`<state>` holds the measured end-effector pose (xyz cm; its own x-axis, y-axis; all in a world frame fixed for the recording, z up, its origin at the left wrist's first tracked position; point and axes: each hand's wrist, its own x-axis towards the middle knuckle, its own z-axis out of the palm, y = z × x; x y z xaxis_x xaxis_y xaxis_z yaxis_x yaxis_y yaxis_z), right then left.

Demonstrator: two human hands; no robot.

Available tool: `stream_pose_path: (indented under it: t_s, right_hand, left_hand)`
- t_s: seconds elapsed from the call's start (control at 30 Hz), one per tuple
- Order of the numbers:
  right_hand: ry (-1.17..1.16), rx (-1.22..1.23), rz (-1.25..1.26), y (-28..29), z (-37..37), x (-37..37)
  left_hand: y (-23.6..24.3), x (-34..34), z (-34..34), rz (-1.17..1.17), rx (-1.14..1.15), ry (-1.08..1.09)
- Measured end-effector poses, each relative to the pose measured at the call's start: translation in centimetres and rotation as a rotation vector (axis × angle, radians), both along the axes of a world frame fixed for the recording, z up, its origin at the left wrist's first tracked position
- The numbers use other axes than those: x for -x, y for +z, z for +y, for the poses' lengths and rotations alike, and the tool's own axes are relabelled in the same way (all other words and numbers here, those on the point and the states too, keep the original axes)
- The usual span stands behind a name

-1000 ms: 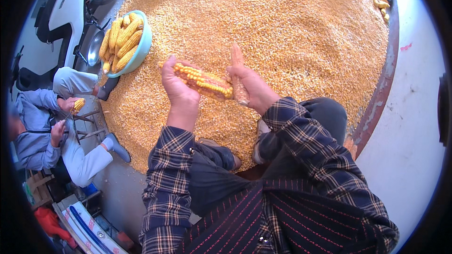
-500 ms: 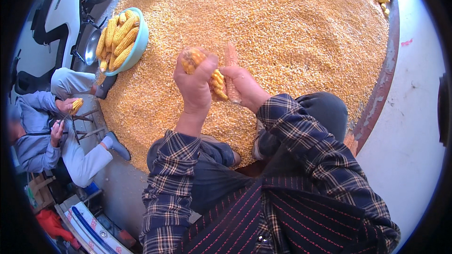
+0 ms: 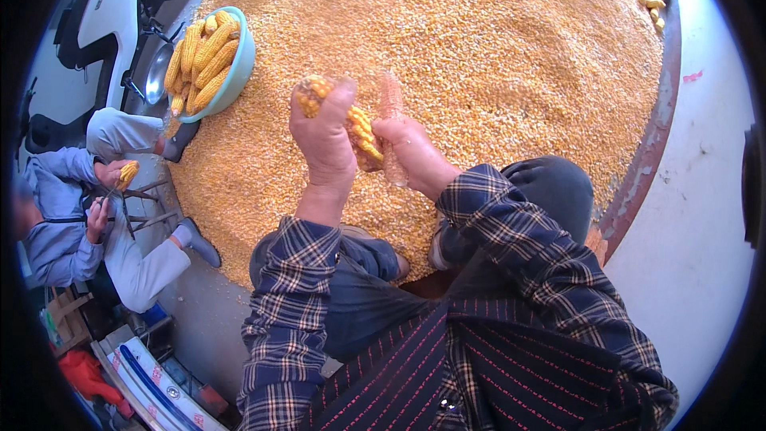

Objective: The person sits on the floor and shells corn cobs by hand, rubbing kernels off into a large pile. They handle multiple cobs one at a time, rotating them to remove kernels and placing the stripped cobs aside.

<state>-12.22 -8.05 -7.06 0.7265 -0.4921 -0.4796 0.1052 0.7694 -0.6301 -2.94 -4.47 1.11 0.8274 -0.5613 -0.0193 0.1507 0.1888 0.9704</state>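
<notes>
My left hand is closed round a corn cob that still bears yellow kernels on part of its length, with pinkish bare patches showing. My right hand grips an upright, pinkish, stripped cob against the kernelled one, thumb across it. Both hands are above a big heap of loose yellow kernels, over my bent legs.
A light blue basin piled with whole cobs stands upper left, beside a white scooter. A seated person at left holds a cob. A white wall borders the heap right; more cobs lie upper right.
My left hand has moved right and turned, its fingers now wrapped over the kernelled cob, tilting it more steeply. My right hand stays on the stripped cob, shifted slightly.
</notes>
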Motion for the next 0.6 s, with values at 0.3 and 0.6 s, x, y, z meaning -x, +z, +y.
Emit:
stream_pose_path:
  t_s: [0.3,0.6]
  right_hand:
    - [-0.021,-0.175,-0.005,0.7,0.7,-0.5]
    - [-0.264,0.327,0.094,2.5,0.8,-0.5]
  left_hand:
    - [-0.3,-1.2,0.1,0.092,-0.021,0.001]
    - [-0.6,-2.7,-0.8,0.242,-0.002,0.043]
